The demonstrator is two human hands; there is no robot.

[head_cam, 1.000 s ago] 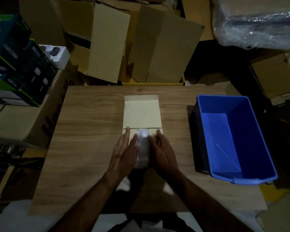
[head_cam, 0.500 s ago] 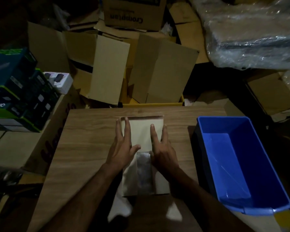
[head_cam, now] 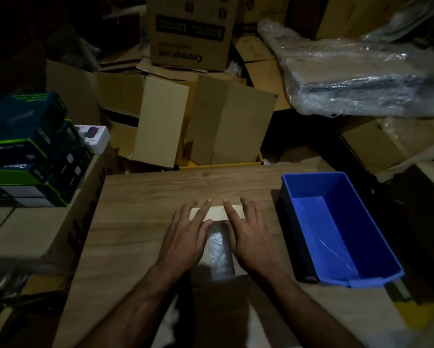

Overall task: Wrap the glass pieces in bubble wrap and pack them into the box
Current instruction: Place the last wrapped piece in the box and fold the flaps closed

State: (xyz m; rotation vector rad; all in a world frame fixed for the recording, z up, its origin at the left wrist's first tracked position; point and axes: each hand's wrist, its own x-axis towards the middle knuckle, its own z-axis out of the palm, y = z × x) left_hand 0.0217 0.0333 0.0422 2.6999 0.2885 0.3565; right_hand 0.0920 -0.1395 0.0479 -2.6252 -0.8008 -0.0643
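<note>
A bubble-wrapped glass piece (head_cam: 220,254) lies on a flat cardboard box (head_cam: 238,270) at the middle of the wooden table (head_cam: 140,222). The box's pale far flap (head_cam: 217,213) shows only as a short strip, tipped up toward me. My left hand (head_cam: 185,237) is left of the bundle and my right hand (head_cam: 251,237) is right of it. Both have spread fingers over the flap's far edge and thumbs at its near edge. Most of the box is hidden under my hands.
A blue plastic bin (head_cam: 376,237) with a clear glass sheet (head_cam: 336,249) in it stands at the table's right. Brown cartons (head_cam: 185,121) crowd the far edge. Dark product boxes (head_cam: 27,151) are stacked on the left, and a plastic-wrapped bundle (head_cam: 348,79) lies at the back right.
My hands went from the bundle's sides up to the flap's far end. The flap, flat and long before, now looks much shorter, folding toward me. My view has tilted upward.
</note>
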